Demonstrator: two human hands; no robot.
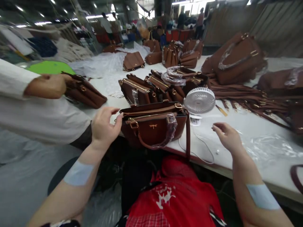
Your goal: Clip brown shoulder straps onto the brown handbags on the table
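Head view: brown handbag [153,134] at near edge of worktop [248,124], centre; small fan [199,101] just beyond its right end. Left hand [104,124] at handbag's left end, fingers half-curled, can't tell if gripping. Right hand [227,137] well right, fingers loosely bent, parted.

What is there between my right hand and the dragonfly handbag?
Between your right hand and the handbag, the head view shows a white fan base and thin cable.
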